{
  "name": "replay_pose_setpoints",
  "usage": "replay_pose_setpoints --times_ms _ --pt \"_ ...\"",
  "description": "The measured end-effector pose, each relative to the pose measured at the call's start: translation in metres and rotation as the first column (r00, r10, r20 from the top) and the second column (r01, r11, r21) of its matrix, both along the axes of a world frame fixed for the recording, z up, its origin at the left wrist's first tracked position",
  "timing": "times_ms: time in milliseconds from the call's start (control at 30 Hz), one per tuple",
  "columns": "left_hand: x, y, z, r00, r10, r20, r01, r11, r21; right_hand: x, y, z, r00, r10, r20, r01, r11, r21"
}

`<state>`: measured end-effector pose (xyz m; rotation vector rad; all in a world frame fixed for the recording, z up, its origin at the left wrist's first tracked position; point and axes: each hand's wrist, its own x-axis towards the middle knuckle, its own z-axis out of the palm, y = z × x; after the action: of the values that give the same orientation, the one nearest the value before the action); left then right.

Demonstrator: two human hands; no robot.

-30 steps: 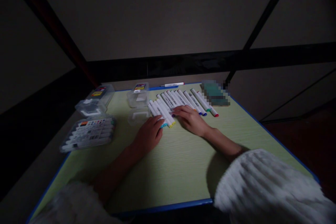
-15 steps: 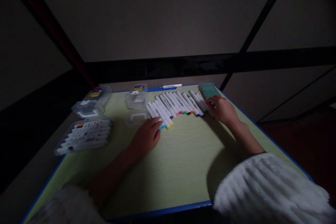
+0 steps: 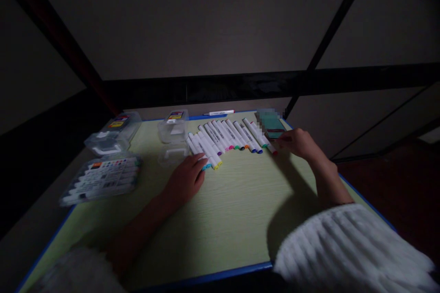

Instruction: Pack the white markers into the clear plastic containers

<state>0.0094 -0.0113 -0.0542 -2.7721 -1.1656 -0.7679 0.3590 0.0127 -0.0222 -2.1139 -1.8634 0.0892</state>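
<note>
White markers [image 3: 225, 135] with coloured end caps lie side by side in a curved row on the table. My left hand [image 3: 185, 176] rests at the row's left end, its fingers stretched over the light-blue-capped markers. My right hand [image 3: 296, 143] is at the other end, beside a red-capped marker [image 3: 271, 148]. Its fingertips are pinched together close to the near edge of a flat teal object [image 3: 273, 122], which has a dark red strip. What those fingers hold, if anything, is too small to make out.
A clear plastic case [image 3: 103, 178] of markers lies at the left table edge. Behind it stands an open clear box [image 3: 129, 130], with a smaller clear box [image 3: 173, 132] to its right. A single marker [image 3: 220, 113] lies along the far edge, before the wall.
My right hand has drawn back slightly to the right, uncovering the red and green caps at the row's right end. My left hand stays on the left-end markers. The view has shifted slightly.
</note>
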Motion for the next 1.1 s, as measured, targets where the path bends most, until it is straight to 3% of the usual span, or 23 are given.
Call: replay_pose_setpoints --times_ms 233,400,700,1100 --pt "0.0 0.0 0.001 1.0 0.002 -0.017 -0.002 1.0 0.0 -0.007 -0.001 0.003 0.99 0.087 -0.11 -0.098 0.99 -0.105" --pt "0.0 0.0 -0.001 1.0 0.01 -0.021 -0.01 1.0 0.0 -0.007 -0.002 0.001 0.984 0.083 -0.159 -0.107 0.983 -0.148" --pt "0.0 0.0 0.001 0.999 0.003 -0.037 -0.003 1.0 0.007 -0.014 0.0 -0.002 0.994 0.05 -0.097 -0.056 0.996 -0.063" --pt "0.0 0.001 0.0 1.0 0.001 -0.019 -0.001 1.0 -0.001 -0.014 -0.001 -0.003 0.997 0.005 -0.071 -0.01 0.997 -0.071"
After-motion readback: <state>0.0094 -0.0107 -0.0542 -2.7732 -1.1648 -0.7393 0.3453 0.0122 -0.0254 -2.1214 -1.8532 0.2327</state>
